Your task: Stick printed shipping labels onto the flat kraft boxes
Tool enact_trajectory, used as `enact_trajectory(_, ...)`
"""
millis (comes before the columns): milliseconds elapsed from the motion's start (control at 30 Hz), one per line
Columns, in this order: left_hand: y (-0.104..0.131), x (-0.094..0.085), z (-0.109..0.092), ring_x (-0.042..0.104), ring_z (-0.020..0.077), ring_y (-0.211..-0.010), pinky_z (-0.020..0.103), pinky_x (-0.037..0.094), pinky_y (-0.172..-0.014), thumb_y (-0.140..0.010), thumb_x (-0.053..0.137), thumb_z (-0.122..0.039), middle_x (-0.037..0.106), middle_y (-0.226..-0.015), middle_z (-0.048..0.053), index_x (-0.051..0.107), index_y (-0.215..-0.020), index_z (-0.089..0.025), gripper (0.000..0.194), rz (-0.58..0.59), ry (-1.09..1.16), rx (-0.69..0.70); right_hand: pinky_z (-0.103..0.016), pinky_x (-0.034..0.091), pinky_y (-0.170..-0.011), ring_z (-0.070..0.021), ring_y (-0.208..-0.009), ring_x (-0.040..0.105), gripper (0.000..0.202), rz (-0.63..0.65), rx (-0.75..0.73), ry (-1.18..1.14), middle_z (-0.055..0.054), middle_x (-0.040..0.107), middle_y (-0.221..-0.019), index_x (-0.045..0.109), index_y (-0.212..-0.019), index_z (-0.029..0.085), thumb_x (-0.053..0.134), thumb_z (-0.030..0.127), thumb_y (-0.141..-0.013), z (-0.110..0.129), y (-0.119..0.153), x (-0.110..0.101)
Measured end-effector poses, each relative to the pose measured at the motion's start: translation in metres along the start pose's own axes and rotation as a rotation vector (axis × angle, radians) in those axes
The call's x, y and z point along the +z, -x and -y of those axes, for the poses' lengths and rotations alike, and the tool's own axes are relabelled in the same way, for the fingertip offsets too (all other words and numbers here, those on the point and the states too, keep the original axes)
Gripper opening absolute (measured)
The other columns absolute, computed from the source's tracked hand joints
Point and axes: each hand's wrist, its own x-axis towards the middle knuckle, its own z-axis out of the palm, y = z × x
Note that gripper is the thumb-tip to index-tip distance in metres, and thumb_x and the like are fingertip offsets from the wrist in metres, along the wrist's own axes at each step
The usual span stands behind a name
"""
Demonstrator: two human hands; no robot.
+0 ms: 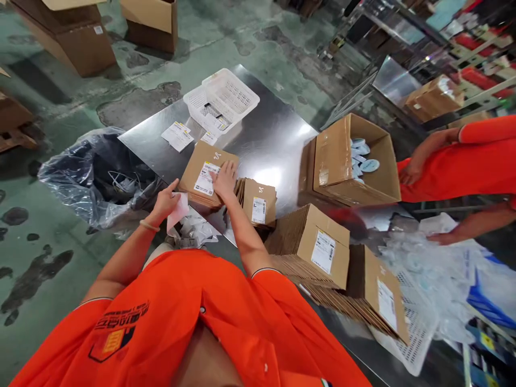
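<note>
My right hand (pixel 224 178) lies with fingers spread on the top of a stack of flat cardboard cartons (pixel 189 171), touching the edge of a white shipping label (pixel 205 179). At the stack's left corner, my left hand (pixel 165 203) pinches a pale pinkish slip of paper (pixel 178 210). Beside my right forearm stands a smaller stack of folded cartons (pixel 249 200), its front one labelled. Several printed label sheets (pixel 177 135) lie on the metal table behind the stack.
A white plastic basket (pixel 245 107) stands at the table's far end. A bag-lined bin (pixel 100 177) is at left. Labelled folded cartons (pixel 306 231) and an open box of round pale items (pixel 332 161) are at right, beside a co-worker's hands (pixel 411 171) and clear plastic bags (pixel 427 274).
</note>
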Motion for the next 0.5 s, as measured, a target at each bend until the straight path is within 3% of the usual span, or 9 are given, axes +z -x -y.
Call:
enact_trajectory(100, -0.002, 0.017, -0.014, 0.066, 0.0237, -0.065, 0.033, 0.049, -0.069, -0.081, 0.070, -0.021, 0.072, -0.067, 0.004, 0.073, -0.144, -0.008, 0.063, 0.026, -0.127, 0.001, -0.056, 0.037, -0.125, -0.0426, -0.157, 0.041, 0.072, -0.071, 0.210, -0.126, -0.038, 0.037, -0.168, 0.035, -0.163, -0.006, 0.048, 0.034, -0.105, -0.034, 0.000, -0.008)
enact_trajectory(200, 0.013, 0.033, -0.017, 0.074, 0.0295, -0.090, 0.037, 0.054, -0.088, -0.081, 0.071, -0.020, 0.084, -0.105, 0.013, 0.077, -0.138, -0.013, 0.058, 0.110, -0.108, 0.085, -0.046, 0.052, -0.109, -0.0353, -0.128, 0.066, 0.051, -0.035, 0.324, -0.299, -0.029, 0.068, -0.139, 0.059, -0.146, 0.002, 0.043, 0.022, -0.101, -0.080, 0.012, -0.020)
enact_trajectory(267, 0.025, 0.036, -0.014, 0.074, 0.0297, -0.101, 0.038, 0.055, -0.094, -0.082, 0.076, -0.029, 0.082, -0.119, 0.014, 0.080, -0.132, -0.015, 0.052, 0.156, 0.003, 0.125, -0.043, 0.054, -0.101, -0.0313, -0.113, 0.069, 0.044, -0.077, 0.420, -0.335, -0.021, 0.075, -0.122, 0.069, -0.132, 0.011, 0.039, 0.019, -0.100, -0.120, 0.026, -0.036)
enact_trajectory(367, 0.038, 0.028, -0.008, 0.074, 0.0277, -0.094, 0.037, 0.059, -0.085, -0.077, 0.085, -0.056, 0.083, -0.107, 0.015, 0.084, -0.110, -0.013, 0.054, 0.227, 0.276, 0.069, -0.048, 0.053, -0.099, -0.0320, -0.109, 0.068, 0.043, -0.175, 0.612, -0.237, -0.019, 0.074, -0.118, 0.069, -0.130, 0.015, 0.042, 0.021, -0.098, -0.175, 0.049, -0.066)
enact_trajectory(433, 0.045, 0.019, -0.009, 0.074, 0.0255, -0.085, 0.035, 0.060, -0.078, -0.065, 0.093, -0.062, 0.082, -0.099, 0.013, 0.083, -0.103, -0.013, 0.063, 0.287, 0.419, 0.022, -0.056, 0.049, -0.106, -0.0363, -0.124, 0.063, 0.049, -0.283, 0.664, -0.123, -0.026, 0.067, -0.134, 0.063, -0.141, 0.013, 0.050, 0.024, -0.095, -0.184, 0.064, -0.078)
enact_trajectory(500, 0.052, 0.012, -0.016, 0.074, 0.0240, -0.087, 0.033, 0.061, -0.077, -0.055, 0.103, -0.053, 0.082, -0.103, 0.011, 0.082, -0.109, -0.015, 0.070, 0.304, 0.510, 0.030, -0.057, 0.045, -0.112, -0.0373, -0.136, 0.056, 0.057, -0.336, 0.472, -0.141, -0.026, 0.060, -0.147, 0.061, -0.145, 0.013, 0.062, 0.027, -0.090, -0.161, 0.077, -0.074)
